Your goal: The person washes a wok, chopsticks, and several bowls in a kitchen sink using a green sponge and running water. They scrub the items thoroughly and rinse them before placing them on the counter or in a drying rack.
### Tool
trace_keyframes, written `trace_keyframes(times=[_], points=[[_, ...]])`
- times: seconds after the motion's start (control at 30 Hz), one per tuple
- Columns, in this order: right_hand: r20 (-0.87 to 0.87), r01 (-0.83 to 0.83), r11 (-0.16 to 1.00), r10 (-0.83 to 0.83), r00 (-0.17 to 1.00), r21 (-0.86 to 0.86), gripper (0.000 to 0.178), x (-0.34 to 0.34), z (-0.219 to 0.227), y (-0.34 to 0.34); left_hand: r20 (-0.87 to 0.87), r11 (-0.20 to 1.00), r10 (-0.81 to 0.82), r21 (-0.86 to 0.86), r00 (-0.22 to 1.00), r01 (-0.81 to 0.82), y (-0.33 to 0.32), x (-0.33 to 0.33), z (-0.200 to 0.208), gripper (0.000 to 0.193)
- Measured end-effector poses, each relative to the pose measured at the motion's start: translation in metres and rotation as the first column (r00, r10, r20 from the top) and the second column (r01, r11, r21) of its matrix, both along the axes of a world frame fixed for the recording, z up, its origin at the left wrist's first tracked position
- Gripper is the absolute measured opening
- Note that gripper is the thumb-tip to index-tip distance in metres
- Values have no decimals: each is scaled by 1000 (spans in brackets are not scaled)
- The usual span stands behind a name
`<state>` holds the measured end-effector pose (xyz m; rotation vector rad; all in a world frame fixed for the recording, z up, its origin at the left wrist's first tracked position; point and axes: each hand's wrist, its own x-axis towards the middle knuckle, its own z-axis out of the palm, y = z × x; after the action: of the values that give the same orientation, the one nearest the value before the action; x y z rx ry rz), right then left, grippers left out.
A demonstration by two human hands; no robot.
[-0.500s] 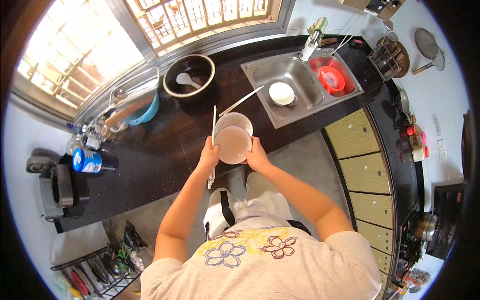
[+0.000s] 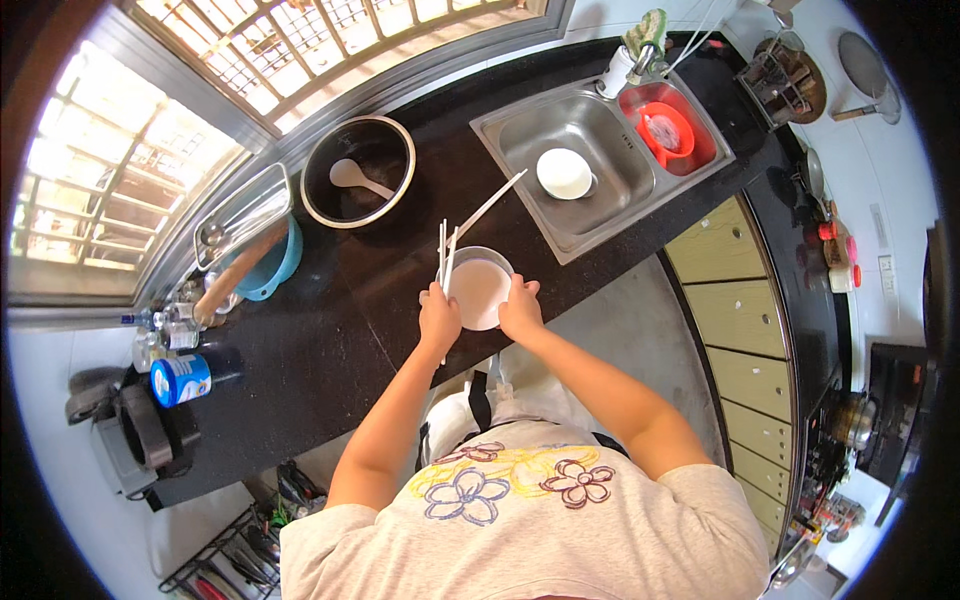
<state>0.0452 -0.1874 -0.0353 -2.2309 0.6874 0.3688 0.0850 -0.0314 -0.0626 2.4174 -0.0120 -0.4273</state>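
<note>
My left hand (image 2: 440,318) and my right hand (image 2: 520,309) grip a pale bowl (image 2: 479,293) from its two sides at the counter's near edge. A second pale bowl's rim (image 2: 478,250) shows just behind it; the two look nested. White chopsticks (image 2: 450,247) stick up from my left fingers beside the bowls. Another light chopstick (image 2: 490,207) slants away from there, its far end close to the sink. Both hands are closed; their undersides and the lower part of the bowls are hidden.
The dark counter (image 2: 330,330) holds a black pot (image 2: 405,180) with a white rice paddle (image 2: 348,174), a blue basin (image 2: 288,270) and a blue tin (image 2: 181,379). At right, the steel sink (image 2: 625,205) contains a white bowl (image 2: 564,174) and a red strainer (image 2: 683,135).
The near bowl has moved over the other one, so less of the far bowl shows. The chopsticks in my left hand now spread apart at their far ends. My view has turned slightly.
</note>
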Motion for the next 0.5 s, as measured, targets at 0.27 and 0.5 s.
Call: trace_keyframes(times=[0.27, 0.5], points=[[-85, 33, 997, -39, 996, -77, 43, 8, -5, 0, 137, 998, -67, -6, 988, 68, -7, 8, 5, 30], [-91, 15, 996, -23, 996, -85, 52, 17, -8, 4, 103, 989, -143, 60, 984, 138, -1, 25, 13, 30]])
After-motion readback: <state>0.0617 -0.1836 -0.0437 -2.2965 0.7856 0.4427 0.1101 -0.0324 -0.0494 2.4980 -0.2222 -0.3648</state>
